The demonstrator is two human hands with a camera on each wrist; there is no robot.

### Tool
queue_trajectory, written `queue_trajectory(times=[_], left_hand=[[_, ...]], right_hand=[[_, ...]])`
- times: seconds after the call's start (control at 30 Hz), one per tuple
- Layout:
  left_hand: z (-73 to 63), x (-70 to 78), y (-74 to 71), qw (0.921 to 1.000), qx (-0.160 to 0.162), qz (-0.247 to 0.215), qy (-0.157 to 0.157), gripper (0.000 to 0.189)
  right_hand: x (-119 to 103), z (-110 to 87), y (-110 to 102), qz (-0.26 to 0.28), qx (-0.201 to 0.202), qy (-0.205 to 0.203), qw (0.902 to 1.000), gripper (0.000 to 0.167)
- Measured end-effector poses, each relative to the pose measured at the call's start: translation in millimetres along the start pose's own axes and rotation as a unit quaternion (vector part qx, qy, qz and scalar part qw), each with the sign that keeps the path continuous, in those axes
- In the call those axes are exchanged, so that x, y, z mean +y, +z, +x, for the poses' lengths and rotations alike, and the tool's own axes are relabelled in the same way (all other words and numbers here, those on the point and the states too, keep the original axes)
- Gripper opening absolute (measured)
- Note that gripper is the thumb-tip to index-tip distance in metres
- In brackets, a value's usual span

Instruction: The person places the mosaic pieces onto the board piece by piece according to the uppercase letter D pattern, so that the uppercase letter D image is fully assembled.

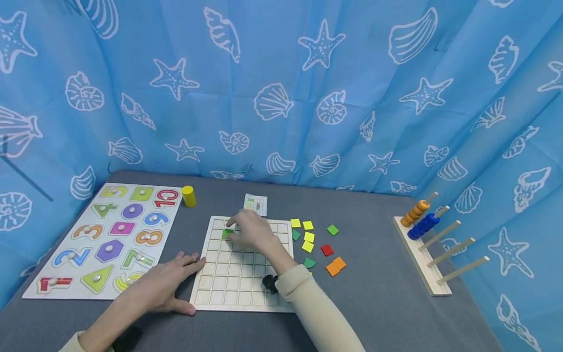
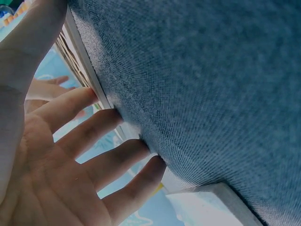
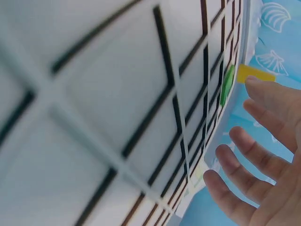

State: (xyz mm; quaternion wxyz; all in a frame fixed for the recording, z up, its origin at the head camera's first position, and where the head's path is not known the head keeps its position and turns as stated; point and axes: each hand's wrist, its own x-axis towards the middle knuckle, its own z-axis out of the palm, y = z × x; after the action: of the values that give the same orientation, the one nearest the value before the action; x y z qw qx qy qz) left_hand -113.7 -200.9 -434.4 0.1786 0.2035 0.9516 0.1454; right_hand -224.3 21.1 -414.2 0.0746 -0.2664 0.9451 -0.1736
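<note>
A white gridded board [image 1: 226, 283] lies flat on the grey table. One green square tile [image 1: 227, 233] sits in its grid, toward the far left corner; the same tile [image 3: 227, 87] shows in the right wrist view. Over the far part of the board reaches my right hand [image 1: 252, 230], fingers loosely bent and apart, with nothing held, beside that tile. My left hand [image 1: 169, 281] rests on the table at the board's left edge, thumb and fingers spread. In the left wrist view its fingertips [image 2: 153, 162] touch down along the edge and hold nothing.
Right of the board lie loose yellow tiles [image 1: 309, 237], a green one [image 1: 333, 230], a red one [image 1: 327, 250], orange ones [image 1: 336, 266] and teal pieces [image 1: 309, 263]. A pattern card [image 1: 262, 208], yellow cylinder [image 1: 188, 196], number puzzle [image 1: 32, 291] and peg stand [image 1: 422, 259] surround it.
</note>
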Motion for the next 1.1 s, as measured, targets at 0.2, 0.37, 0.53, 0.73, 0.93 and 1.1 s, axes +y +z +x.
queue_trajectory(times=[0.2,0.37,0.53,0.73,0.93,1.1], left_hand=[[-0.9,-0.5,0.7,0.9999,0.009,0.007,0.008,0.111],[-1.7,-1.6,1.8,0.9995,0.021,0.009,0.020,0.110],[-1.7,-1.1,2.0,0.9996,0.020,0.006,0.020,0.109],[-0.4,-0.1,1.6,0.9999,0.011,0.002,0.011,0.109],[0.4,-0.3,2.0,0.9999,0.006,0.000,0.008,0.110],[-1.0,0.2,1.5,1.0000,0.002,-0.010,0.001,0.109]], right_hand=[[18,-6.3,-10,0.016,0.015,-0.001,0.9998,0.028],[36,-12.6,-20,0.030,0.028,0.023,0.9989,0.025],[54,-22.8,-33,0.033,0.046,0.046,0.9974,0.027],[80,-38.8,-48,0.035,0.057,0.072,0.9951,0.031],[110,-55.7,-59,0.023,0.064,0.103,0.9923,0.033],[132,-70.3,-66,0.018,0.063,0.132,0.9891,0.033]])
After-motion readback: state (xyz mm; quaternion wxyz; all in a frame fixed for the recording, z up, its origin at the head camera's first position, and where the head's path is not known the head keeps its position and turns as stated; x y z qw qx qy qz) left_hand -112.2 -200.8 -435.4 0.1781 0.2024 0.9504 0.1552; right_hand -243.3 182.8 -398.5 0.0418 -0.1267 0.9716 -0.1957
